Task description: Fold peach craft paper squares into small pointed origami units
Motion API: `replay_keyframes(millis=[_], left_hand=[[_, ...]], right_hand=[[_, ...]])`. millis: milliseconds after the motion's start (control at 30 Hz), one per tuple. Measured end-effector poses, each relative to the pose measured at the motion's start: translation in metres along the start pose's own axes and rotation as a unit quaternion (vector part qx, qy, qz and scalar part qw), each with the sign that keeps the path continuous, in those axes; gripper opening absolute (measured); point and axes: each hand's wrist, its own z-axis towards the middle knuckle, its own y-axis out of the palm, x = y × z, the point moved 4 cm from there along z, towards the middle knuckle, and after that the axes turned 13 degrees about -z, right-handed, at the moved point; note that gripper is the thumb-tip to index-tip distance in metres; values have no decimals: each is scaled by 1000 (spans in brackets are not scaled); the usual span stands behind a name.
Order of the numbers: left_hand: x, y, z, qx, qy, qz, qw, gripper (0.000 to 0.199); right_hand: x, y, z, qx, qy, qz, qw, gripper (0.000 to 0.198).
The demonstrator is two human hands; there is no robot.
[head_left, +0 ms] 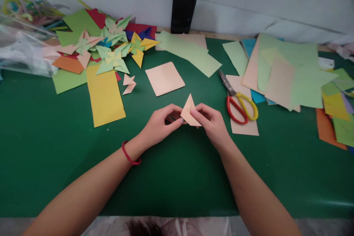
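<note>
A small piece of folded peach paper (pixel 188 112), pointed at the top, is held up between my two hands over the green table. My right hand (pixel 211 120) pinches its right side, thumb flat on the front face. My left hand (pixel 166 121) closes on its lower left corner with thumb and fingertips; the other fingers curl behind. Just beyond lies a square of peach paper (pixel 165 79). To its left sits a small folded peach piece (pixel 129 84). Right of my hands, scissors (pixel 238 101) with one red and one yellow handle rest on a peach sheet (pixel 243 128).
Folded paper stars (pixel 113 59) and coloured scraps are heaped at the back left, beside a clear plastic bag (pixel 24 48). A yellow sheet (pixel 106 97) lies in front of them. Pale green sheets (pixel 306 73) and other papers overlap at the right. A black post (pixel 186 0) stands behind the table.
</note>
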Motion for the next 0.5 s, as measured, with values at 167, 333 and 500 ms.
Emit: replay_keyframes(millis=[167, 333, 500], left_hand=[[0, -6, -1, 71, 52, 73, 993, 19], [-2, -5, -1, 54, 65, 73, 994, 26], [-1, -8, -1, 87, 67, 93, 990, 21]], right_hand=[[1, 1, 1, 6, -13, -20, 1000, 21], [0, 1, 1, 13, -17, -30, 999, 22], [-1, 3, 0, -1, -23, -34, 999, 21]])
